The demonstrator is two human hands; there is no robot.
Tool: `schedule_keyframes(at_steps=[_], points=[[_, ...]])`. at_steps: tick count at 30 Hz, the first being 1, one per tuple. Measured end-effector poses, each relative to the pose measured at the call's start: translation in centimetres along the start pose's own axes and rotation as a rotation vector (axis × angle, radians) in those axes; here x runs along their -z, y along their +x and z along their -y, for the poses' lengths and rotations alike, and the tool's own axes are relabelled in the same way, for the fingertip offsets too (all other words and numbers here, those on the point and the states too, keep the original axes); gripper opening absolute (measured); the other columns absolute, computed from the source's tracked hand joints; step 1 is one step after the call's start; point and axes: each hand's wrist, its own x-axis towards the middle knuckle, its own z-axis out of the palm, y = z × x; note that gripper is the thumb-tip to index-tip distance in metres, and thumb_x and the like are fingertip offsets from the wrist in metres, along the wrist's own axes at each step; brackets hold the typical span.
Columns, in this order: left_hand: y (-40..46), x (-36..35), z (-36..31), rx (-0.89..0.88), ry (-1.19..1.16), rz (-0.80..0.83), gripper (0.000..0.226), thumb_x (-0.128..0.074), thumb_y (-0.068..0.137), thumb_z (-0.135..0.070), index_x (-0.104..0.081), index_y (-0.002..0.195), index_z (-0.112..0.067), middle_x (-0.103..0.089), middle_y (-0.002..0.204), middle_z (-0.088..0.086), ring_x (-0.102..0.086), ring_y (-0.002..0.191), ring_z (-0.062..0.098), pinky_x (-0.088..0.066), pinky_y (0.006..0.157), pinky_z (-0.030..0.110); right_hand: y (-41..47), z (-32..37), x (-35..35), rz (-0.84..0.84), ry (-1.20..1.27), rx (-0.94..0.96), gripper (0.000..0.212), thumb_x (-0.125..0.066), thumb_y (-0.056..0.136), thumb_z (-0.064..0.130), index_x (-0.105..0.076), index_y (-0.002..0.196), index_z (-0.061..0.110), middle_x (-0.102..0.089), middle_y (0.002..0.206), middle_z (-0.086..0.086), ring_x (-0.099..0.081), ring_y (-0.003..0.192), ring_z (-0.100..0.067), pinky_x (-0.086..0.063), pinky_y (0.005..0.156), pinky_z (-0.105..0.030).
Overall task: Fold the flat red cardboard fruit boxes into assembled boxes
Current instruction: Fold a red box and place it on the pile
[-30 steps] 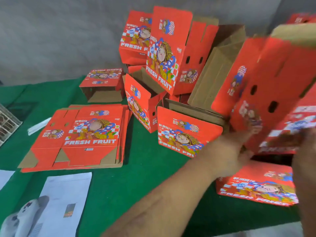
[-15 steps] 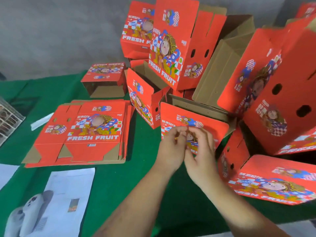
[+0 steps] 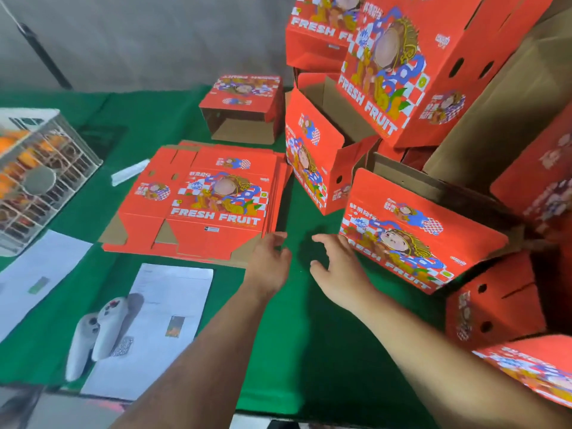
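Note:
A stack of flat red "FRESH FRUIT" cardboard boxes lies on the green table left of centre. My left hand hovers at the stack's near right corner, fingers loosely bent, holding nothing. My right hand is beside it over the green cloth, fingers spread, empty, just left of an assembled red box lying tilted. A pile of several more assembled red boxes rises at the back right.
A wire crate with orange contents stands at the left. White paper sheets and two white game controllers lie near the front left. A small white strip lies behind the stack. A grey wall is behind.
A second ago my hands held an assembled box at the right pile. They let it go, met at the middle, and now both have moved left toward the flat stack, empty.

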Motion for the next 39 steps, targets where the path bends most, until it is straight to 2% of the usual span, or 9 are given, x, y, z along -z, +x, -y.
schedule_keyframes(at_steps=[5,9,12,14,17,20,27,32,39], points=[[1.2,1.5,2.6,0.082,-0.017,0.049,0.035,-0.058,0.099,-0.01,-0.062,0.134,-0.01,-0.065,0.132,0.009,-0.062,0.12,0.028,-0.05,0.106,0.042,2.0,1.3,-4.3,0.166,0.062,-0.083,0.054,-0.06,0.097,0.026,-0.045,0.149,0.028,-0.041,0.15,0.002,-0.053,0.127,-0.017,-0.045,0.104,-0.034],[3.0,2.6,4.2,0.214,-0.163,0.034,0.024,-0.061,0.1,-0.025,-0.063,0.124,-0.02,-0.07,0.119,0.004,-0.068,0.099,0.016,-0.053,0.081,0.03,5.2,3.2,-7.2,0.312,0.09,-0.129,0.062,-0.062,0.097,0.03,-0.04,0.154,0.03,-0.043,0.147,0.001,-0.06,0.1,-0.012,-0.049,0.078,-0.022],[4.8,3.0,5.3,0.17,-0.133,0.044,0.027,-0.06,0.101,-0.033,-0.063,0.125,-0.02,-0.074,0.097,-0.006,-0.069,0.071,-0.002,-0.052,0.059,0.017,7.9,4.2,-8.8,0.31,0.209,-0.181,0.056,-0.068,0.096,0.023,-0.05,0.148,0.026,-0.056,0.108,0.019,-0.063,0.081,0.012,-0.042,0.06,-0.004],[6.1,3.7,6.1,0.119,0.014,0.058,0.036,-0.062,0.098,-0.029,-0.062,0.133,-0.018,-0.073,0.108,-0.001,-0.072,0.091,0.009,-0.06,0.079,0.029,9.5,4.5,-9.8,0.28,0.312,-0.277,0.051,-0.062,0.098,0.019,-0.05,0.147,0.025,-0.062,0.106,0.016,-0.063,0.08,0.009,-0.047,0.068,-0.011],[7.9,4.7,8.8,0.033,0.663,0.16,0.072,-0.062,0.097,-0.025,-0.027,0.16,-0.028,-0.032,0.165,0.006,-0.032,0.15,0.034,-0.027,0.124,0.052,10.7,5.3,-10.8,0.235,0.465,-0.533,0.039,-0.059,0.1,0.023,-0.051,0.136,0.034,-0.067,0.112,0.003,-0.066,0.1,-0.018,-0.057,0.087,-0.035],[8.2,5.3,11.7,-0.133,1.023,0.315,0.11,-0.066,0.093,-0.007,0.013,0.162,-0.039,0.002,0.174,0.004,-0.01,0.158,0.034,-0.011,0.13,0.048,10.7,5.6,-11.3,0.205,0.617,-0.682,0.033,-0.063,0.101,0.034,-0.052,0.132,0.035,-0.068,0.116,0.0,-0.068,0.104,-0.021,-0.058,0.085,-0.035],[9.5,6.2,13.2,-0.445,0.956,0.271,0.082,-0.056,0.099,0.0,-0.022,0.164,-0.036,-0.029,0.166,-0.011,-0.044,0.135,0.023,-0.046,0.11,0.039,9.8,4.8,-10.7,0.163,0.735,-0.795,0.063,-0.065,0.095,0.033,-0.041,0.153,0.031,-0.058,0.136,-0.002,-0.059,0.115,-0.021,-0.046,0.112,-0.045],[7.5,5.1,8.7,-0.662,0.703,0.136,0.078,-0.075,0.069,0.016,-0.063,0.14,-0.015,-0.072,0.127,0.004,-0.065,0.105,0.035,-0.06,0.082,0.042,9.1,3.9,-8.9,0.138,0.806,-0.789,0.016,-0.064,0.094,0.034,-0.067,0.099,0.018,-0.064,0.079,0.004,-0.055,0.074,-0.016,-0.047,0.072,-0.025],[2.8,2.5,4.3,-0.611,0.399,0.031,0.067,-0.082,0.066,0.012,-0.069,0.127,-0.013,-0.076,0.111,0.001,-0.064,0.101,0.033,-0.058,0.076,0.04,5.3,2.0,-3.9,0.02,1.106,-0.659,0.017,-0.055,0.103,0.006,-0.063,0.117,0.012,-0.078,0.105,-0.015,-0.075,0.096,-0.033,-0.058,0.079,-0.036]])
